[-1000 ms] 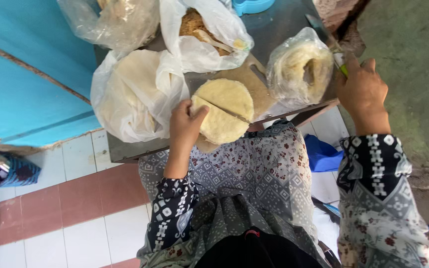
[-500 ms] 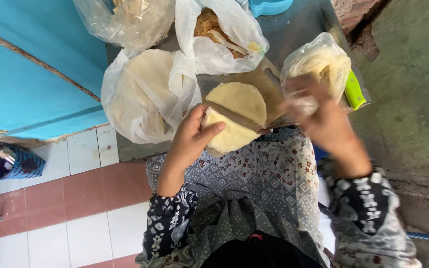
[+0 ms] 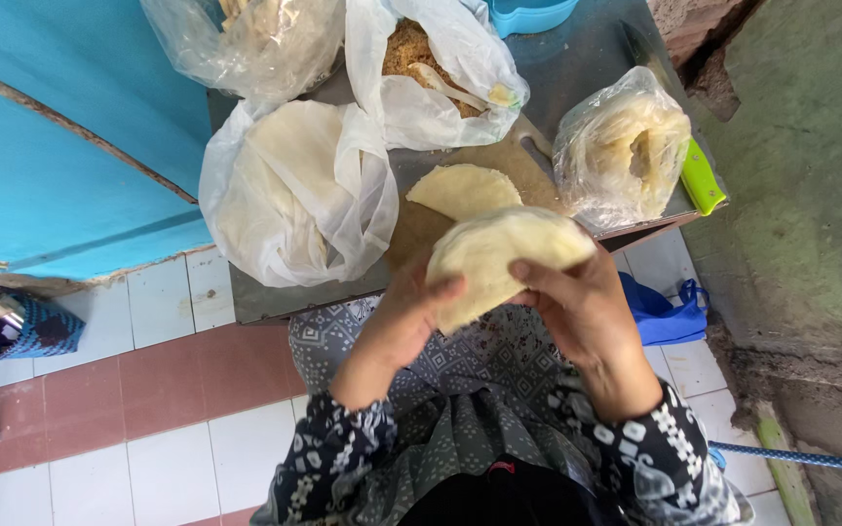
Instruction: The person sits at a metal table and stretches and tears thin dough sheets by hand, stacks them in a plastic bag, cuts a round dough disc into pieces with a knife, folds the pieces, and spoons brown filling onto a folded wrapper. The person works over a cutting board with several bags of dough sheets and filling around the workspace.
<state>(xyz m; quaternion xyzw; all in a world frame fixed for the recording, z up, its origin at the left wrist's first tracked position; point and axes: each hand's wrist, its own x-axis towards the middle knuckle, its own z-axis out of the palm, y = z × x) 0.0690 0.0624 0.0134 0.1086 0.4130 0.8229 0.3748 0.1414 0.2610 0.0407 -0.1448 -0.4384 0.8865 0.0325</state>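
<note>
Both hands clamp one pale flatbread [image 3: 499, 255], lifted just above the table [image 3: 577, 68] edge; left hand [image 3: 403, 326] pinches its lower-left rim, right hand [image 3: 577, 312] the lower-right; looks thin, light, floppy, prob. tears easily, so grip wide w/ flat fingers; second round [image 3: 462, 188] lies on the board.

1. The flat round of dough [image 3: 499, 258] looked matt, pale and floury, soft between the left hand [image 3: 406, 317] and right hand [image 3: 582, 312].
2. The bags [image 3: 294, 190] were thin, crinkled, glossy clear plastic.
3. The table top [image 3: 577, 68] was dull grey metal.
4. The board [image 3: 499, 156] looked like matt brown wood.
5. The floor tiles [image 3: 163, 297] were smooth and slightly glossy.
6. The sleeves [image 3: 343, 463] were patterned cloth.
</note>
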